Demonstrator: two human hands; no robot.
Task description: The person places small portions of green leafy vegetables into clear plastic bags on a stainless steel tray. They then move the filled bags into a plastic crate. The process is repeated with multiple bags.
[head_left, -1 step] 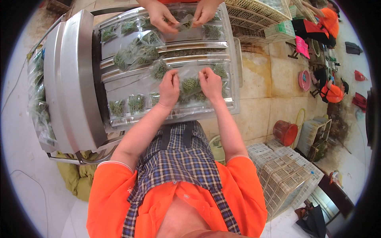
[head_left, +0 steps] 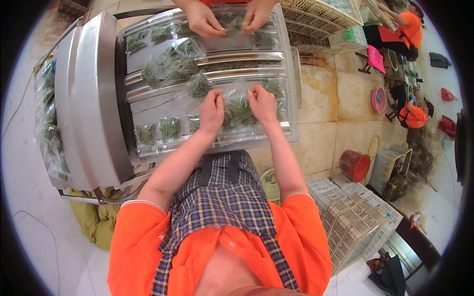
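Between my hands is a clear plastic bag of green, bumpy plant clusters (head_left: 240, 107), over the metal bed of a machine (head_left: 163, 106). My left hand (head_left: 212, 111) pinches the bag's left edge, fingertips pressed together. On the opposite edge my right hand (head_left: 261, 102) is closed in the same way. Just beyond my left hand lies a bag of the same greens (head_left: 200, 87). Along the near metal bar sit several more filled bags (head_left: 169, 128), some partly hidden under my wrists.
Across the machine, a co-worker's hands (head_left: 229, 22) handle another small bag. A pile of filled bags (head_left: 177, 61) covers the middle. The machine's steel cover (head_left: 91, 98) rises at the left. Plastic crates (head_left: 350, 217) and a red bucket (head_left: 354, 165) stand at the right.
The bag between my hands has shifted slightly right and lower, and my left hand has moved slightly with its edge. The co-worker's hands have moved slightly.
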